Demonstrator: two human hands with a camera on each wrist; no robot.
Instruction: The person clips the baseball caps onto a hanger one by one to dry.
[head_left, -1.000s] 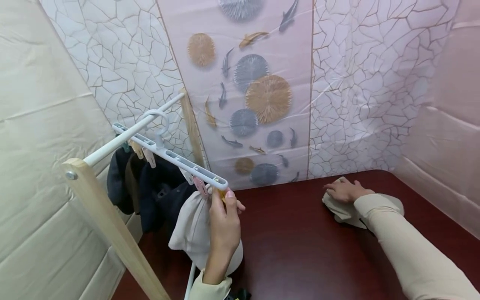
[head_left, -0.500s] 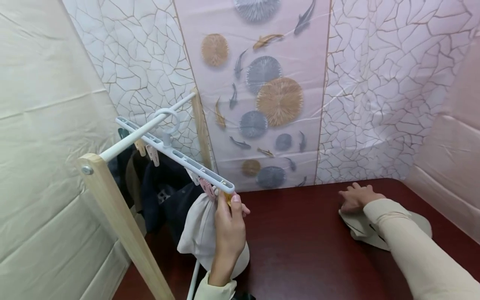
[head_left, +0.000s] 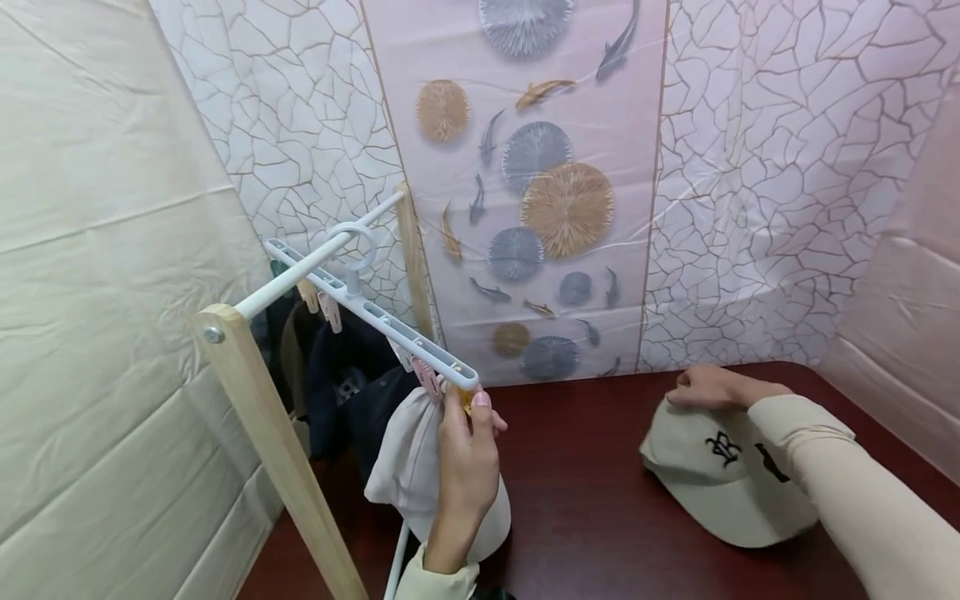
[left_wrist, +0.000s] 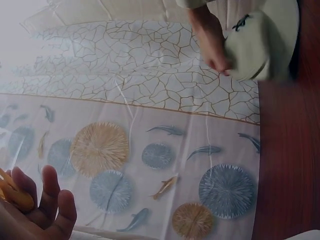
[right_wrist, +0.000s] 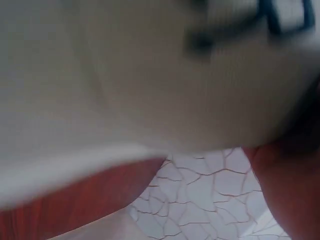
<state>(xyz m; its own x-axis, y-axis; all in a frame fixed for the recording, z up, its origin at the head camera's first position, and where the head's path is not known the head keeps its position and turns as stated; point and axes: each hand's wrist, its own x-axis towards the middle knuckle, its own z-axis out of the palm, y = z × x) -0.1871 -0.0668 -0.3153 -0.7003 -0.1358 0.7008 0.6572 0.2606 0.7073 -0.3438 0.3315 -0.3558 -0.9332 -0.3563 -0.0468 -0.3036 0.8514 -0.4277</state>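
Note:
My left hand (head_left: 468, 467) pinches a yellow clothespin (head_left: 467, 400) at the near end of a pale blue clip hanger (head_left: 386, 321). Beside it, a pink clothespin (head_left: 427, 377) grips a light grey cap (head_left: 408, 454) that hangs down behind my left wrist. Over at the right, my right hand (head_left: 716, 389) grips a beige baseball cap (head_left: 697, 458) by its crown. The cap's brim points down and toward me, and a dark embroidered letter mark shows on its front. In the right wrist view the beige cap (right_wrist: 125, 95) fills most of the picture, blurred.
The hanger hooks over the white bar (head_left: 300, 271) of a wooden rack (head_left: 277, 442) at the left. Several dark caps (head_left: 360, 404) hang further along it. Below lies a dark red table (head_left: 577, 492), with patterned fabric walls (head_left: 570, 208) behind and at the sides.
My right hand has taken hold of the beige cap and raised it from the table, so its front now shows. My left hand stays at the yellow clothespin. The head view has shifted slightly.

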